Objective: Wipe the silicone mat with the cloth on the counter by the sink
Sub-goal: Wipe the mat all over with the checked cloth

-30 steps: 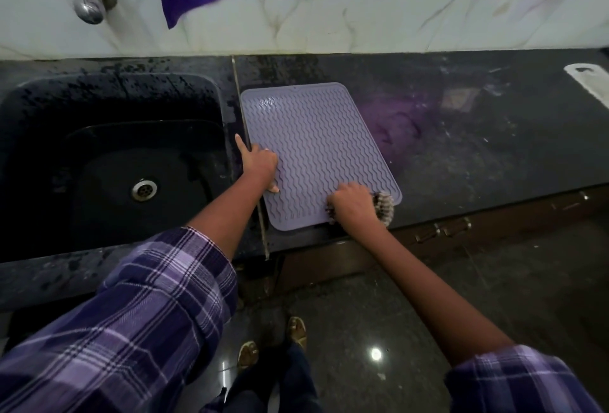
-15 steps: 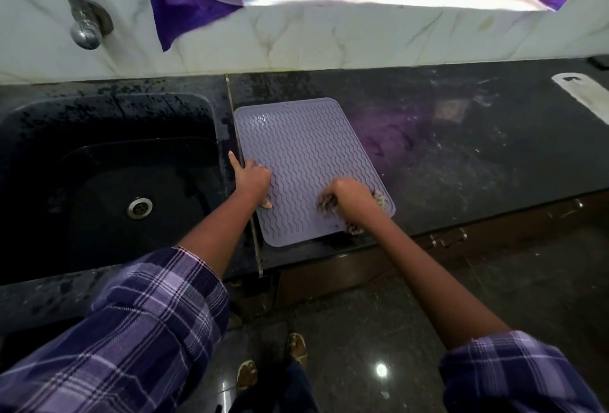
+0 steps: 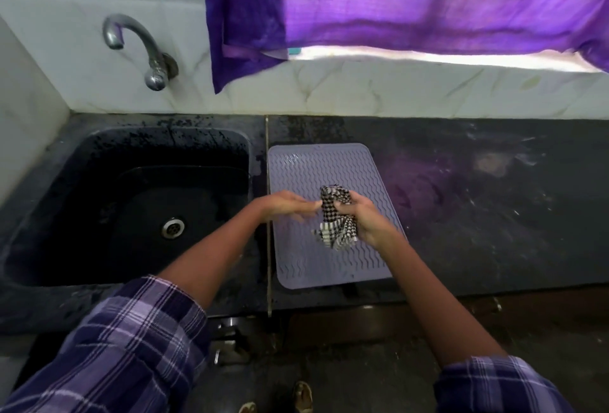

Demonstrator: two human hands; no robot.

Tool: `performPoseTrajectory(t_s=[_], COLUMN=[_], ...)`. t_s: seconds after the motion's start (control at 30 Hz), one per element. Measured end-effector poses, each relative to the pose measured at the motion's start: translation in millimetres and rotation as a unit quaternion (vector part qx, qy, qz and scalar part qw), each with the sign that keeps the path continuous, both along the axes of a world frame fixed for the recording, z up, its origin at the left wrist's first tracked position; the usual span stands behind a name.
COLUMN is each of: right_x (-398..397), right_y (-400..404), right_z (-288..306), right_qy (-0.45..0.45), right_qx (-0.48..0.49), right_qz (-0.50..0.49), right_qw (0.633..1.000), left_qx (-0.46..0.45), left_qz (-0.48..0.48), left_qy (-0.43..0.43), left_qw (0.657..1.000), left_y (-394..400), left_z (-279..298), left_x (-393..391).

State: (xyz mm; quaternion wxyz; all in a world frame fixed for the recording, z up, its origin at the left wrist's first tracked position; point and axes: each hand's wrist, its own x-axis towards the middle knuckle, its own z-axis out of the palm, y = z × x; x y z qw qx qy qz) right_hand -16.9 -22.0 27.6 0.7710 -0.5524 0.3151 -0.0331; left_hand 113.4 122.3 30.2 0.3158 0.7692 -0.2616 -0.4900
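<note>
While bunched in the right hand (image 3: 364, 215), the checked cloth (image 3: 336, 218) hangs limp above the mat (image 3: 296, 267), so it looks soft, light and easy to wad; best held as a bundle in the palm, loose tail tucked in. Right fingers curl round it. Left hand (image 3: 283, 206) sits just beside, fingers mostly straight, tips at the cloth edge; blur hides whether they pinch. Mat lies flat on the counter (image 3: 494, 215) just right of the sink (image 3: 131, 201), looks floppy and grippy.
</note>
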Motion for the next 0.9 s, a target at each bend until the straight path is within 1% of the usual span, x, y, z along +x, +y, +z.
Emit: performPoseTrajectory(t_s=[0.03,0.07,0.1,0.2,0.3,0.33,0.37,0.4,0.43,0.47,0.5,0.53,0.57,0.6,0.63,0.7,0.73,0.77,0.83,0.87,0.9], right_x=[7.8,15.4,22.9,39.0,47.1,47.9,47.7,47.5,48.8,51.3,54.7,58.6,62.9,66.7,70.0,76.0,78.3,82.0,93.2,99.8,108.0], right_y=[2.0,3.9,4.9,3.2,-2.8,-6.1,-10.5,-16.0,-21.9,-25.5,-26.6,-25.2,-22.5,-20.8,-20.4,-25.1,-28.8,-33.3,-42.5,-47.8,-54.3], right_z=[-0.8,-1.3,-1.0,-0.4,-4.3,-6.2,-7.5,-9.0,-11.3,-12.3,-11.3,-9.1,-7.2,-6.5,-6.8,-6.9,-6.5,-6.7,-6.9,-6.3,-5.9], right_qy=[-0.038,-0.068,-0.088,-0.107,-0.084,-0.060,-0.023,0.018,0.043,0.044,0.027,0.012,0.006,0.009,0.011,0.025,0.039,0.056,0.098,0.129,0.163], right_qx=[0.046,0.082,0.107,0.134,0.123,0.088,0.007,-0.125,-0.270,-0.390,-0.467,-0.500,-0.510,-0.508,-0.497,-0.476,-0.481,-0.506,-0.566,-0.581,-0.584], right_qz=[-0.027,-0.052,-0.073,-0.100,-0.109,-0.101,-0.077,-0.029,0.033,0.096,0.163,0.231,0.290,0.328,0.342,0.328,0.329,0.343,0.374,0.369,0.350], right_qw=[0.998,0.993,0.988,0.980,0.983,0.989,0.997,0.992,0.961,0.915,0.869,0.835,0.810,0.796,0.798,0.816,0.812,0.790,0.728,0.714,0.714], left_qx=[-0.015,-0.021,-0.025,-0.032,-0.025,-0.015,0.010,0.054,0.106,0.148,0.171,0.176,0.167,0.147,0.122,0.067,0.035,0.007,-0.013,0.002,0.037], left_qz=[0.014,0.023,0.034,0.089,0.116,0.109,0.082,0.031,-0.028,-0.078,-0.114,-0.133,-0.136,-0.128,-0.110,-0.065,-0.047,-0.035,-0.028,-0.027,-0.028], left_qy=[0.071,0.114,0.135,0.140,0.107,0.084,0.028,-0.068,-0.184,-0.291,-0.369,-0.413,-0.434,-0.443,-0.438,-0.405,-0.379,-0.347,-0.289,-0.276,-0.280], left_qw=[0.997,0.993,0.990,0.986,0.987,0.990,0.996,0.996,0.977,0.942,0.907,0.884,0.875,0.875,0.884,0.909,0.923,0.937,0.957,0.961,0.959], left_y=[-2.4,-5.8,-9.4,-18.3,-21.2,-22.6,-24.0,-25.6,-27.1,-29.5,-33.4,-38.7,-44.4,-49.1,-51.9,-52.9,-52.1,-51.1,-50.1,-49.3,-47.9], left_z=[3.3,5.2,6.3,8.4,11.5,11.8,12.3,13.0,14.8,17.5,18.6,17.6,14.6,11.5,8.8,3.3,0.6,-2.0,-8.5,-11.2,-13.7], left_x=[-2.1,-4.2,-6.0,-5.8,2.4,6.3,10.6,14.8,17.7,17.6,16.4,15.8,16.2,17.1,19.2,25.6,28.8,32.3,43.4,51.3,60.5])
